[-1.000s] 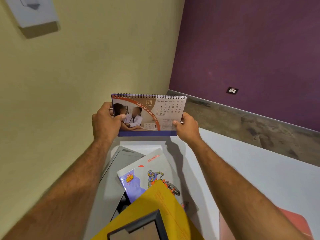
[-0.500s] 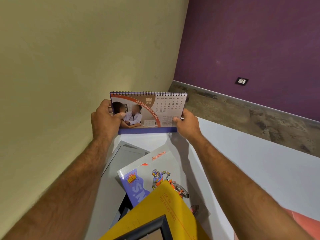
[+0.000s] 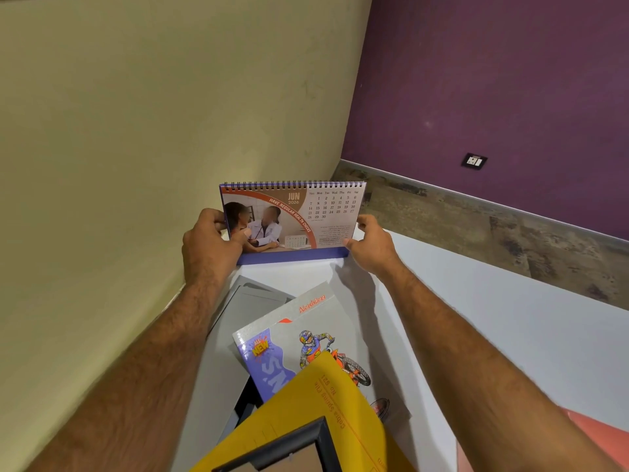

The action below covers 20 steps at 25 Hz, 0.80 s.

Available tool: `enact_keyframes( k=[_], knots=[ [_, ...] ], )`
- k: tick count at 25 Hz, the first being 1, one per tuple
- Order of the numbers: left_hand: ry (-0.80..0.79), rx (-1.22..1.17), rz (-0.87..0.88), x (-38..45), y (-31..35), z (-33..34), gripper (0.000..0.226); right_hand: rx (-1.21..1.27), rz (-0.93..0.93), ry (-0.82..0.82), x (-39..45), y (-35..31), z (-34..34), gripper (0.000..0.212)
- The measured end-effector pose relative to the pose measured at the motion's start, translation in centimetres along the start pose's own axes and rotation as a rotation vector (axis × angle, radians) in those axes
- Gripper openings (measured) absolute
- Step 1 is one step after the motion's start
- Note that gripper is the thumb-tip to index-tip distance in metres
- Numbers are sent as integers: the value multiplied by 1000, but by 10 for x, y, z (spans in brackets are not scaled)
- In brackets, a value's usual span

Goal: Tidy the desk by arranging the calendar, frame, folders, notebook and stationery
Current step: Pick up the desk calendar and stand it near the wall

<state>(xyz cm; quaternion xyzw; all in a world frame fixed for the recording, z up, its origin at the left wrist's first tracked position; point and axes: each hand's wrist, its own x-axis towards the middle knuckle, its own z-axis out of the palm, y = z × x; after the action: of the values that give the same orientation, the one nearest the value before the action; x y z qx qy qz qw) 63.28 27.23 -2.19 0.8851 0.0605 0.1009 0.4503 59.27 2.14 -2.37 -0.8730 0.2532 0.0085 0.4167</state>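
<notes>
A spiral-bound desk calendar point(image 3: 299, 216) showing June stands upright at the far corner of the white desk point(image 3: 493, 318), its purple base at the desk surface. My left hand point(image 3: 211, 247) grips its left edge and my right hand point(image 3: 371, 247) holds its right lower corner. Nearer me lies a notebook point(image 3: 306, 338) with a motorbike rider on the cover, resting on a grey folder point(image 3: 245, 298). A yellow folder point(image 3: 316, 413) overlaps the notebook, and a dark picture frame point(image 3: 306, 441) lies on it at the bottom edge.
A cream wall point(image 3: 136, 165) runs along the desk's left side, and a purple wall point(image 3: 493, 80) with a socket point(image 3: 473, 161) stands beyond the floor. A pink folder point(image 3: 592, 434) shows at the bottom right. Bare desk surface lies to the right.
The calendar has come down slightly towards the desk's far corner, still held by both hands. The view has tilted down, so the stack of folders shows lower and larger.
</notes>
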Motion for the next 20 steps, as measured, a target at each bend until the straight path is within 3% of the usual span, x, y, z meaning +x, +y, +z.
enact_keyframes(
  k=[9, 20],
  knots=[
    [16, 51, -20, -15, 4, -30, 54, 5, -11, 99, -37, -4, -19, 58],
    [13, -27, -2, -82, 22, -101, 47, 85, -94, 118, -156, -15, -45, 51]
  ],
)
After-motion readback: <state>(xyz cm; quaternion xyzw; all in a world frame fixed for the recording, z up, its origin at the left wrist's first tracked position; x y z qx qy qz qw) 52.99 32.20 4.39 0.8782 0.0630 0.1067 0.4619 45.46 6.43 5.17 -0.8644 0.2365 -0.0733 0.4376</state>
